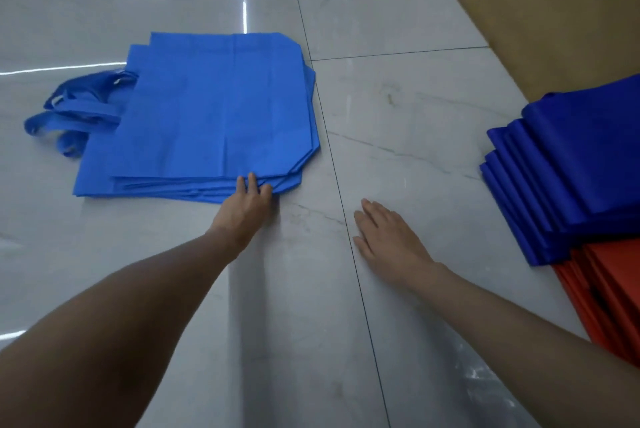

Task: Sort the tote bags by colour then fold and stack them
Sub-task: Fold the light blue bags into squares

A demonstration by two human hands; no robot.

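A stack of light blue tote bags (pixel 211 112) lies flat on the marble floor at centre left, its handles (pixel 74 112) trailing off to the left. My left hand (pixel 247 206) reaches forward, and its straight fingertips touch the stack's near edge. My right hand (pixel 388 237) lies flat and open on the bare floor, apart from any bag. At the right edge sits a fanned pile of dark blue tote bags (pixel 568 178), overlapping a pile of orange-red bags (pixel 609 292) below it.
The glossy grey marble floor (pixel 398 116) has dark tile seams running between the piles. A tan cardboard-like surface (pixel 540 5) borders the floor at the upper right, just behind the dark blue pile.
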